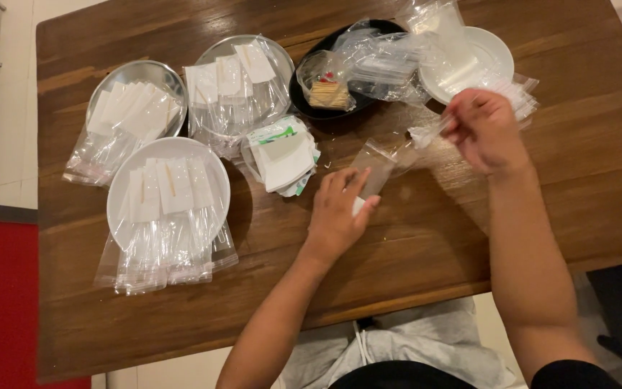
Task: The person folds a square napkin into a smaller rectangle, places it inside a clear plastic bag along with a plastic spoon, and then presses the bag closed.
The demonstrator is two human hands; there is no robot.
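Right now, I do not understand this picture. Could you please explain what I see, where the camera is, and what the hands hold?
There is no machine here: a person works with two bare hands. The one picture comes from a camera on the person's head, looking down at a brown wooden table. The left hand presses a small clear plastic bag onto the table. The right hand pinches another thin clear wrapper in its fingers, raised a little. On the table stand a white plate, two metal plates with packed clear sachets, a black dish with a bag of toothpicks, and a white dish.
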